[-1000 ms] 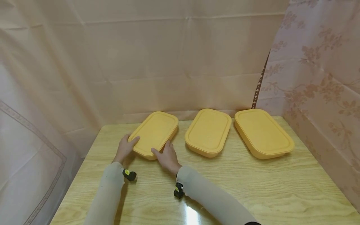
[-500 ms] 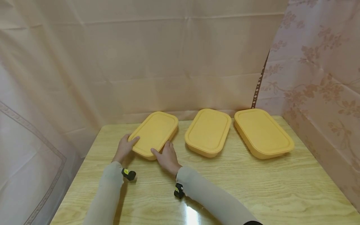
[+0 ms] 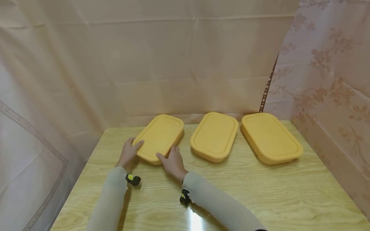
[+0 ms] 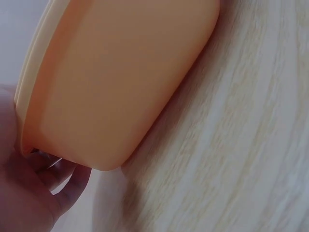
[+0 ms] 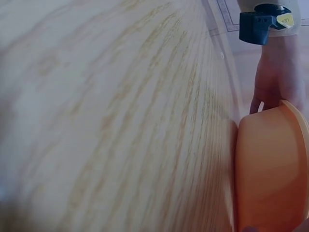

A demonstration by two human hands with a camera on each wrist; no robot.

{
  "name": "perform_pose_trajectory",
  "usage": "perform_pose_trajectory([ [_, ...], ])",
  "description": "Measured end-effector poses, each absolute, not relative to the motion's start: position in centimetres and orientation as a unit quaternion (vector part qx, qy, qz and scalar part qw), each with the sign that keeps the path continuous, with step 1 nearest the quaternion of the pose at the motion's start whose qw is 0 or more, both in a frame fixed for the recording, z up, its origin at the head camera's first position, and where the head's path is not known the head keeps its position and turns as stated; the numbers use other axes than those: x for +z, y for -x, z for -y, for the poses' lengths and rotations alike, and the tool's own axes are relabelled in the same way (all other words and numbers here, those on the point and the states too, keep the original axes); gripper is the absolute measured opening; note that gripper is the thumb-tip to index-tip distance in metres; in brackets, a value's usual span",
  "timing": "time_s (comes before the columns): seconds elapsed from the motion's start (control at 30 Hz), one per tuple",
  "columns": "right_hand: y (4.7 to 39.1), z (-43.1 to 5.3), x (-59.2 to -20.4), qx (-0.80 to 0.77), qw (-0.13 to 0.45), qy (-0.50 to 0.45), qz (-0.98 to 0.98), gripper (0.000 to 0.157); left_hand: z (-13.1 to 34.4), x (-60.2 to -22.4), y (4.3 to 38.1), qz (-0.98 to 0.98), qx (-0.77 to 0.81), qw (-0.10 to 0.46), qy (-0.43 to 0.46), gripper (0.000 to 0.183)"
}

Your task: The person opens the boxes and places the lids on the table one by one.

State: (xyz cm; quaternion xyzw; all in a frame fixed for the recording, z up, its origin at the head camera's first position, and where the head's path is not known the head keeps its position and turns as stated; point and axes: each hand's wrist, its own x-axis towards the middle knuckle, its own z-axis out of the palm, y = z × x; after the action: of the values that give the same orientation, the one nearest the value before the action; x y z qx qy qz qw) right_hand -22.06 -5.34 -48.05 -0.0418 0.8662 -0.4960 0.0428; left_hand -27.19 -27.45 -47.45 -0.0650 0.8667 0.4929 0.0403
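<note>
A yellow lidded food container (image 3: pixel 162 134) sits at the left of the row, angled on the table. My left hand (image 3: pixel 128 153) grips its left near corner, thumb over the lid's edge. In the left wrist view, curled fingers of that hand (image 4: pixel 34 193) reach under the rim beside the smooth container wall (image 4: pixel 120 82). At the near right side my right hand (image 3: pixel 173 164) holds the same container, thumb on the lid and fingers along the wall. The right wrist view shows the container's base (image 5: pixel 270 164) at the tabletop; only slivers of the right hand appear there.
Two matching yellow containers, one in the middle (image 3: pixel 214 136) and one at the right (image 3: pixel 271 138), stand along the back of the wood-grain table (image 3: pixel 231 189). A beige cloth (image 3: pixel 162 64) hangs behind, and a floral cloth (image 3: pixel 332 96) borders the right side.
</note>
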Motion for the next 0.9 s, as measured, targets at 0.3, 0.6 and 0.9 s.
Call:
perform_pose_trajectory([
  [0.3,22.0,5.0,-48.3,-0.527,0.034,0.036,-0.849,0.088,27.1,-47.2,26.9,-0.859,0.503,0.041,0.084,0.073],
  [0.6,21.9,4.5,-48.1,-0.529,0.004,0.051,-0.847,0.073,26.6,-46.7,26.2,-0.864,0.495,0.015,0.088,0.068],
  [0.9,22.2,3.3,-47.9,-0.543,-0.013,0.065,-0.837,0.050,25.8,-46.2,25.6,-0.867,0.491,-0.004,0.087,0.063],
])
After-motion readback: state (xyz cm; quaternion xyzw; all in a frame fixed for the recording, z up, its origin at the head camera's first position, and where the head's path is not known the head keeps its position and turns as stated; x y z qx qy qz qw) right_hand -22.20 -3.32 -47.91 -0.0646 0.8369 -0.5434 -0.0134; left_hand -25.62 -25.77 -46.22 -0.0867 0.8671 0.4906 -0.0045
